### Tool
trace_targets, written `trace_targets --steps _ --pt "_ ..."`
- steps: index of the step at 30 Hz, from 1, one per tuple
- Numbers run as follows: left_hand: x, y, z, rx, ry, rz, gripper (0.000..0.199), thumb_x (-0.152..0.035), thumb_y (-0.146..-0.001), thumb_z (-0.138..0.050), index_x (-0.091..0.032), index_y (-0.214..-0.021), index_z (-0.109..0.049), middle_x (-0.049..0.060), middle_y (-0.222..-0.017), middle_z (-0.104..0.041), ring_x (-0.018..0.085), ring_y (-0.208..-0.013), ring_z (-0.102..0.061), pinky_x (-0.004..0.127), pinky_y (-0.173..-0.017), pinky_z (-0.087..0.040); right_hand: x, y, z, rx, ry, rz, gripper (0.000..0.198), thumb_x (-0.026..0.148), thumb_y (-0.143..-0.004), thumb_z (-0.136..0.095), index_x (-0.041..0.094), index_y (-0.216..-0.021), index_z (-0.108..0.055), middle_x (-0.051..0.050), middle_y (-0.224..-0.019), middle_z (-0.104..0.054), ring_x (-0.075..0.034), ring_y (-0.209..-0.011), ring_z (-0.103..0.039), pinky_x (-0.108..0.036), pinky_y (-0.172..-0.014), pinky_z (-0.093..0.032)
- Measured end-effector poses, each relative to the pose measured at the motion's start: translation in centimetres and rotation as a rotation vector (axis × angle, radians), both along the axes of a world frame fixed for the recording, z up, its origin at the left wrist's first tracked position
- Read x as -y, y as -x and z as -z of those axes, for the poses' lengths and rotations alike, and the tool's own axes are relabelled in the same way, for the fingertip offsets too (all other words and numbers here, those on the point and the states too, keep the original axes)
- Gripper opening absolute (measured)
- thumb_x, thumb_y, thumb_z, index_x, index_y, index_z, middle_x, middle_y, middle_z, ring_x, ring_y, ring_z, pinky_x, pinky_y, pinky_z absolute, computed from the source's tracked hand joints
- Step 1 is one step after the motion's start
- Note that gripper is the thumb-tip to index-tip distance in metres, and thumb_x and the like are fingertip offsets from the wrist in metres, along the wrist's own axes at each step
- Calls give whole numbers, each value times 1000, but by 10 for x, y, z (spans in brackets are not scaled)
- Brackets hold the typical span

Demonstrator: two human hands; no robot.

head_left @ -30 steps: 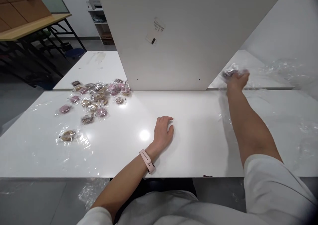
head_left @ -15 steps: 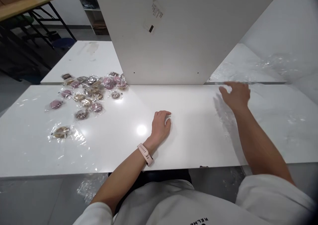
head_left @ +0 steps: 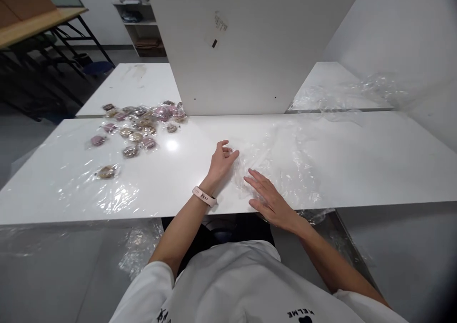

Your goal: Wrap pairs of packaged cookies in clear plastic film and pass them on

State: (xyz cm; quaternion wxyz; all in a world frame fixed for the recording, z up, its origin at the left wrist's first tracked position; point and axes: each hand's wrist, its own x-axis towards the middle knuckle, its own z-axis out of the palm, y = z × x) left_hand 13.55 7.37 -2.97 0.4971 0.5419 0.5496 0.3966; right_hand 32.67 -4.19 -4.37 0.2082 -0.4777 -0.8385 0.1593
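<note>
The right hand (head_left: 270, 201) was loosely open, fingers apart, at clear plastic film (head_left: 294, 168) on the desk (head_left: 378, 161); the left hand (head_left: 220, 165), half-curled, was at the film's left edge, its grip unclear; farther left lay wrapped packets (head_left: 163, 114), near an upright panel (head_left: 246, 52)

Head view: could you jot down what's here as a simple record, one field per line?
Left hand: at the left edge of the film; whether it grips any is unclear
Right hand: open, palm down by the film; contact unclear
Film: clear, crinkled, on the table
Packets: clustered to the left, pink, brown and tan; one lies apart, nearer the front edge
Panel: white, upright beyond the hands, with a label
Wristband: pale pink, on the left wrist
</note>
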Motion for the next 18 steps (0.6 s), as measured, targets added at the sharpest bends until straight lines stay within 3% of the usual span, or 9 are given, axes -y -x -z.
trace_targets --steps 2,4,7,10,14,18 --pt "6 14 1 -55 -14 -1 47 -18 -82 -64 -24 -127 -53 4 -97 -62 12 -71 -57 28 -67 -48 -11 2 -6 -36 -32 13 57 46 -105 -33 32 -160 -27 -5 -166 -28 -23 -153 -26 -48 -121 -32" --pt "11 35 1 -90 -65 -78 42 -13 -80 -61 -25 -121 -58 1 -89 -59 11 -65 -54 25 -61 -45 -26 -14 -3 15 -49 126 57 47 -105 -30 28 -159 -31 -8 -164 -33 -26 -152 -29 -51 -121 -31" --pt "20 78 -2 -105 -145 -282 35 -18 -80 -64 -25 -114 -62 1 -86 -59 12 -66 -55 23 -56 -43 -40 -50 12 171 -4 322 61 48 -104 -25 21 -159 -32 -12 -162 -35 -28 -151 -32 -53 -121 -30" --pt "30 122 -9 -187 -161 -404 33 -26 -78 -69 -25 -111 -64 1 -85 -58 14 -68 -55 23 -55 -42 -32 -75 24 297 31 428 65 52 -104 -24 21 -159 -30 -12 -164 -33 -28 -151 -31 -53 -120 -31" --pt "38 163 -18 -454 -135 -492 35 -30 -81 -68 -25 -115 -63 1 -83 -59 16 -68 -55 27 -58 -42 -13 -87 29 352 36 432 67 57 -102 -24 22 -157 -35 -11 -165 -31 -29 -152 -28 -53 -121 -30" --pt "38 179 -29 -693 -234 -599 31 -20 -84 -61 -24 -114 -63 0 -80 -60 17 -67 -56 33 -70 -45 -17 -108 21 245 78 376 66 61 -98 -27 26 -151 -47 -7 -162 -37 -28 -151 -31 -54 -123 -24"
